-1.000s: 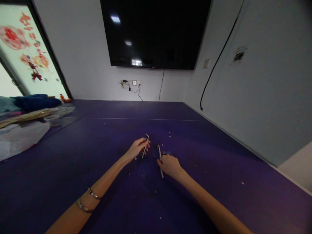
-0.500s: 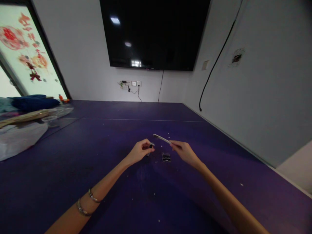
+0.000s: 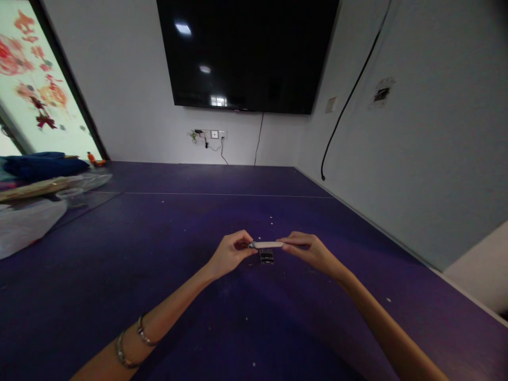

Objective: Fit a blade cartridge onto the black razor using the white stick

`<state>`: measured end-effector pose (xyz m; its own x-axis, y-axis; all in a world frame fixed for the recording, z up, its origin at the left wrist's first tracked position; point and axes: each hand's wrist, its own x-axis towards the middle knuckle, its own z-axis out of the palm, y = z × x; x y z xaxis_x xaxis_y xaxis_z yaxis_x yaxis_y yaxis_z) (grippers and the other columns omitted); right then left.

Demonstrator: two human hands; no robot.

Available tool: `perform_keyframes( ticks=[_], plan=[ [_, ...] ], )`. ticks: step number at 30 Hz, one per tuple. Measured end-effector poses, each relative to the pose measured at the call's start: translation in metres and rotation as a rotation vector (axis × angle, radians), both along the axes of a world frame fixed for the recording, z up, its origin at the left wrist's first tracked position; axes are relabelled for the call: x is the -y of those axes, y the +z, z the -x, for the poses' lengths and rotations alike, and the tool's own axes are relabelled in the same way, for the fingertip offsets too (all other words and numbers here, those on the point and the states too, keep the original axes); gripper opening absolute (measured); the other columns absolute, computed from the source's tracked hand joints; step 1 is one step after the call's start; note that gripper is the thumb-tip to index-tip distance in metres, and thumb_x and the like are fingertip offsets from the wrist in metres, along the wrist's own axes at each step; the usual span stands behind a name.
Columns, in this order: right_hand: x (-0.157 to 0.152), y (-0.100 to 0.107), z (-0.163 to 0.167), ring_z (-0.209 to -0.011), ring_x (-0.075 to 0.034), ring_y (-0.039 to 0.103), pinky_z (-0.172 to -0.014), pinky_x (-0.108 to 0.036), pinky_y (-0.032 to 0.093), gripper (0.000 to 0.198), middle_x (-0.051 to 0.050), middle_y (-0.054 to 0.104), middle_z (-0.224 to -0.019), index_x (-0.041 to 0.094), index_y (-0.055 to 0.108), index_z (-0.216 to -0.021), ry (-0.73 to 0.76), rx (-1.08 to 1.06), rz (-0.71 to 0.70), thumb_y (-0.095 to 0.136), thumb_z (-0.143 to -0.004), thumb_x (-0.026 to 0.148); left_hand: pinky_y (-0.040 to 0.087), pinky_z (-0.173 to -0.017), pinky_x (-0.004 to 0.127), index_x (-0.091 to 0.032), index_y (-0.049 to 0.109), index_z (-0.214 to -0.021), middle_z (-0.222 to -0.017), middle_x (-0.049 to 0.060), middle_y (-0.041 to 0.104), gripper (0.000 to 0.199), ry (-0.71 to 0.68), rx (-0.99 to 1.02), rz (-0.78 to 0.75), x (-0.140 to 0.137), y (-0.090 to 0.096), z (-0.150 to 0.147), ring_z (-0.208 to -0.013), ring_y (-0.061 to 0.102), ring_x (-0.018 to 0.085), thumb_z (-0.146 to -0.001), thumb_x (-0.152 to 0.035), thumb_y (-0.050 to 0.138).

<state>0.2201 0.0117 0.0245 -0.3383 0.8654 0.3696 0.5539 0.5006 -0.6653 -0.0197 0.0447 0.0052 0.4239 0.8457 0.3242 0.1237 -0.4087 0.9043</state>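
My left hand [image 3: 229, 254] pinches a small dark and silver piece [image 3: 251, 245], perhaps a razor head, mostly covered by the fingertips. From the right, my right hand [image 3: 311, 251] grips the end of a slim white handle [image 3: 269, 245], which looks like a razor handle. The handle lies level between both hands, its left end meeting the small piece at my left fingertips. Whether the two are joined, I cannot tell. Just below the handle, a small clear case [image 3: 266, 257] with dark bars inside rests on the purple surface [image 3: 178, 296].
White specks dot the purple surface. Plastic bags [image 3: 29, 225] and folded blue cloth [image 3: 43, 166] are heaped at the left edge. A wall-mounted television [image 3: 246, 53] and a socket strip [image 3: 214, 134] are at the back; a black cable [image 3: 353, 90] hangs on the right.
My right hand has lowered the handle from a tilt to level and brought its end to the piece in my left hand. The view has shifted slightly.
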Motion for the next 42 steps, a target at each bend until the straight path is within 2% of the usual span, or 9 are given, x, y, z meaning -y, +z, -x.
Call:
perform_keyframes(
  ticks=[4, 8, 13, 18, 22, 28, 33, 37, 42],
  plan=[
    [0.002, 0.001, -0.001, -0.073, -0.015, 0.056, -0.066, -0.025, 0.042, 0.031, -0.004, 0.065, -0.080, 0.022, 0.070, -0.101, -0.065, -0.011, -0.041, 0.054, -0.083, 0.042, 0.045, -0.066, 0.026, -0.016, 0.057, -0.070, -0.072, 0.001, 0.063, 0.012, -0.028, -0.008, 0.018, 0.006, -0.001, -0.001, -0.068, 0.057, 0.014, -0.070, -0.023, 0.067],
    [0.006, 0.006, 0.000, -0.071, -0.014, 0.056, -0.064, -0.025, 0.042, 0.030, -0.004, 0.065, -0.079, 0.023, 0.070, -0.101, -0.001, 0.029, -0.038, 0.054, -0.083, 0.041, 0.044, -0.063, 0.024, -0.016, 0.058, -0.069, -0.068, 0.000, 0.061, 0.010, -0.014, -0.035, -0.001, 0.009, 0.000, 0.000, -0.065, 0.056, 0.012, -0.069, -0.021, 0.067],
    [0.011, 0.013, -0.001, -0.064, -0.014, 0.055, -0.060, -0.027, 0.041, 0.028, -0.005, 0.066, -0.074, 0.023, 0.071, -0.097, -0.104, 0.091, -0.159, 0.055, -0.083, 0.040, 0.045, -0.067, 0.026, -0.015, 0.058, -0.070, -0.069, -0.001, 0.061, 0.009, -0.024, -0.069, -0.027, 0.012, 0.002, 0.000, -0.067, 0.057, 0.012, -0.070, -0.020, 0.066],
    [0.020, 0.020, 0.003, -0.069, -0.015, 0.058, -0.068, -0.030, 0.041, 0.023, -0.002, 0.067, -0.077, 0.027, 0.071, -0.097, -0.070, 0.137, -0.217, 0.057, -0.083, 0.038, 0.045, -0.064, 0.024, -0.015, 0.057, -0.068, -0.066, -0.002, 0.060, 0.012, -0.030, -0.036, -0.054, 0.016, 0.003, -0.001, -0.063, 0.055, 0.011, -0.069, -0.020, 0.068],
    [0.022, 0.022, 0.005, -0.064, -0.014, 0.057, -0.069, -0.032, 0.039, 0.023, -0.002, 0.067, -0.074, 0.026, 0.071, -0.095, -0.124, 0.171, -0.285, 0.056, -0.083, 0.038, 0.045, -0.067, 0.025, -0.014, 0.059, -0.070, -0.070, -0.001, 0.063, 0.009, -0.026, -0.051, -0.053, 0.019, 0.005, -0.002, -0.068, 0.058, 0.012, -0.070, -0.018, 0.067],
    [0.026, 0.022, 0.008, -0.068, -0.014, 0.058, -0.073, -0.034, 0.038, 0.023, -0.001, 0.067, -0.076, 0.028, 0.071, -0.096, -0.092, 0.181, -0.258, 0.057, -0.082, 0.040, 0.045, -0.063, 0.024, -0.014, 0.058, -0.069, -0.069, -0.001, 0.062, 0.011, -0.046, -0.016, -0.056, 0.019, 0.006, -0.001, -0.065, 0.057, 0.011, -0.069, -0.018, 0.068],
    [0.027, 0.024, 0.008, -0.065, -0.014, 0.057, -0.070, -0.033, 0.038, 0.024, -0.002, 0.067, -0.076, 0.027, 0.071, -0.096, -0.138, 0.179, -0.276, 0.055, -0.084, 0.039, 0.045, -0.064, 0.024, -0.014, 0.058, -0.069, -0.066, -0.002, 0.061, 0.011, -0.013, -0.043, -0.076, 0.020, 0.005, 0.000, -0.065, 0.057, 0.011, -0.071, -0.019, 0.067],
    [0.027, 0.025, 0.008, -0.071, -0.015, 0.058, -0.073, -0.033, 0.039, 0.024, -0.002, 0.068, -0.078, 0.027, 0.071, -0.097, -0.076, 0.154, -0.219, 0.056, -0.083, 0.039, 0.047, -0.067, 0.025, -0.014, 0.058, -0.070, -0.068, -0.001, 0.062, 0.010, -0.040, -0.006, -0.063, 0.021, 0.006, 0.001, -0.067, 0.059, 0.012, -0.069, -0.017, 0.068],
    [0.024, 0.023, 0.005, -0.064, -0.014, 0.056, -0.061, -0.028, 0.040, 0.025, -0.003, 0.067, -0.073, 0.024, 0.071, -0.095, -0.090, 0.086, -0.188, 0.054, -0.084, 0.038, 0.048, -0.073, 0.028, -0.014, 0.059, -0.072, -0.075, 0.002, 0.066, 0.009, -0.043, 0.000, -0.053, 0.022, 0.007, 0.002, -0.073, 0.061, 0.014, -0.072, -0.019, 0.066]
  ],
)
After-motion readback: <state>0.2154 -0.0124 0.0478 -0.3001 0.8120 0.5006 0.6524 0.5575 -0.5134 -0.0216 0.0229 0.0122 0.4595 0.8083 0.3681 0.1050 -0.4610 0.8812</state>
